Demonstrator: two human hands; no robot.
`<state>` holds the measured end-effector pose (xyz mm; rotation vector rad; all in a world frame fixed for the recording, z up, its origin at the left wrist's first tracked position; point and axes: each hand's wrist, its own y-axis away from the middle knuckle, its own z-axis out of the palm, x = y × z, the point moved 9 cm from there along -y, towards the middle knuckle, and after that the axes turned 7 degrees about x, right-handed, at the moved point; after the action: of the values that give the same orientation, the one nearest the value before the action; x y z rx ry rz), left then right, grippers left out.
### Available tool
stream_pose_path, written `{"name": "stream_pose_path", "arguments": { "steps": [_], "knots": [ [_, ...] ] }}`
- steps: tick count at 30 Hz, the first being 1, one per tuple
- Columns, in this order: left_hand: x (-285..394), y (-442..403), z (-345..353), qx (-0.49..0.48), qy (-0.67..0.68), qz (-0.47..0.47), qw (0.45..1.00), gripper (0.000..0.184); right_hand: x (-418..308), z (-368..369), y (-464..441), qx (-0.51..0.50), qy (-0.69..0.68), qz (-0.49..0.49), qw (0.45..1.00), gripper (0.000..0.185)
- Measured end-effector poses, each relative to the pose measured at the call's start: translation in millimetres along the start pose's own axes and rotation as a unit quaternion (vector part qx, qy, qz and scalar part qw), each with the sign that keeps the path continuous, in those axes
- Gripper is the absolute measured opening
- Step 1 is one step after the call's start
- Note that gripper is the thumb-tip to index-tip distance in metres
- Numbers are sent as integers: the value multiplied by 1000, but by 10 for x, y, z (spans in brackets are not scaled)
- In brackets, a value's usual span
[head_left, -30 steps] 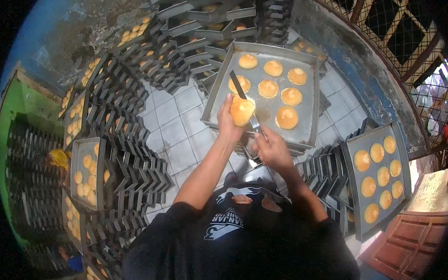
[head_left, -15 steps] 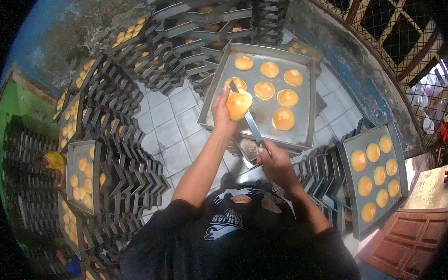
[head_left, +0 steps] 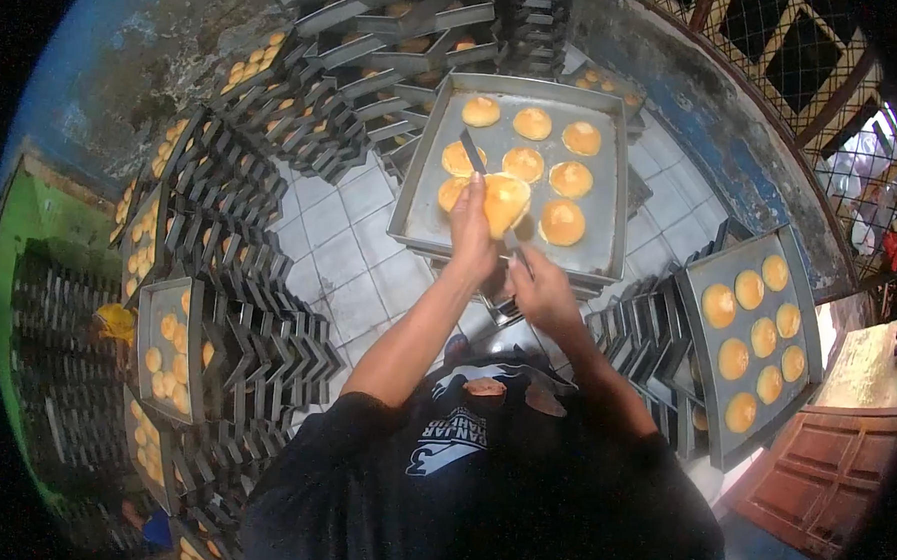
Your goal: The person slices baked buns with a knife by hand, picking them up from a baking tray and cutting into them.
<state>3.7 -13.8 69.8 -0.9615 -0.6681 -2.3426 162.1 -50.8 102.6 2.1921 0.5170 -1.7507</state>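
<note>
My left hand (head_left: 473, 243) is closed around a golden round bun (head_left: 508, 203), holding it over the front part of a square metal baking tray (head_left: 620, 202). In my right hand (head_left: 548, 294) is the handle of a long, flat-bladed knife (head_left: 471, 149). Its blade runs into or behind the held bun, and the tip sticks out past the far side; I cannot tell whether it cuts through. Several similar buns, including a middle one (head_left: 523, 164), lie spaced out on the tray. One bun (head_left: 450, 193) is partly hidden by my left hand.
Stacked trays with buns surround me: a tray (head_left: 710, 367) on the right, a smaller-looking tray (head_left: 150, 317) on the left, and tall stacks (head_left: 399, 28) behind. White floor tiles (head_left: 345, 245) show between them. A brown wooden door (head_left: 821, 466) is at lower right.
My right hand has moved closer to the held bun, and more of the blade tip now sticks out beyond it. My left hand and the bun have shifted slightly right.
</note>
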Motion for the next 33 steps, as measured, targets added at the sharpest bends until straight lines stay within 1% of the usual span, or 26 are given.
{"name": "stream_pose_path", "arguments": {
  "steps": [1,4,5,6,8,9,10,12,13,14,16,17,18,19,21,22,23,24,25,26,27,28,29,30,32,33],
  "knots": [
    [-65,34,17,-9,3,-21,1000,36,-72,-5,-107,-24,29,-20,999,36],
    [93,-61,-13,6,9,-20,1000,39,-39,-43,29,-42,21,-16,999,34],
    [135,-82,-21,8,12,-17,1000,39,-22,-85,129,-28,63,-63,996,32],
    [151,-101,-16,-3,15,-21,1000,41,6,-93,142,-32,65,-65,995,32],
    [23,-29,-43,-6,13,-33,999,43,110,-93,233,-38,30,-50,998,31],
    [-137,12,-85,20,-5,-27,999,44,149,-68,161,-14,14,-45,999,32],
    [-214,45,-88,42,-22,-18,999,45,165,-68,42,-12,12,-42,999,32],
    [-280,57,-114,55,-38,-22,998,46,177,-11,-108,-55,9,-30,998,30],
    [-277,8,-109,53,-28,-28,998,46,162,-24,-65,-76,-33,16,996,25],
    [-269,-57,-101,51,-17,-34,998,46,187,-59,-10,-76,-35,15,996,25],
    [-197,-188,-112,64,-39,-16,997,45,208,-222,227,-71,-2,-58,996,26],
    [-144,-260,-141,78,-60,1,995,43,301,-324,354,-72,-2,-55,996,26],
    [-154,-338,-177,81,-61,-2,995,43,360,-490,509,-53,63,-94,992,31],
    [-153,-421,-203,77,-67,9,995,43,409,-653,674,-34,128,-131,982,42],
    [-155,-534,-227,75,-69,16,995,42,694,-949,960,-40,146,-38,988,43],
    [-177,-576,-242,73,-67,10,995,42,848,-1144,1132,-8,106,7,994,35],
    [-254,-618,-283,76,-130,-20,988,44,966,-1285,1251,25,65,52,996,27],
    [-343,-667,-338,78,-191,-49,977,47,921,-1327,1282,29,71,56,995,27],
    [-389,-717,-344,49,-270,-48,960,42,1043,-1463,1368,77,16,197,977,27],
    [-424,-757,-400,47,-265,-55,962,42,1136,-1564,1494,125,-39,330,935,27],
    [-50,-676,-265,39,-326,96,940,41,942,-1549,1433,171,-33,302,937,26],
    [286,-595,-157,31,-380,244,892,41,945,-1488,1380,174,-28,305,936,26],
    [386,-747,-258,16,-454,306,837,38,919,-1466,1299,195,-12,264,945,26],
    [531,-823,-265,17,-561,339,755,39,852,-1430,1208,216,4,220,951,26],
    [483,-1133,-502,34,-697,321,641,43,714,-1194,998,194,-10,237,952,26],
    [489,-1184,-555,38,-696,322,640,43,724,-1087,901,186,-2,246,951,26]
  ]
}}
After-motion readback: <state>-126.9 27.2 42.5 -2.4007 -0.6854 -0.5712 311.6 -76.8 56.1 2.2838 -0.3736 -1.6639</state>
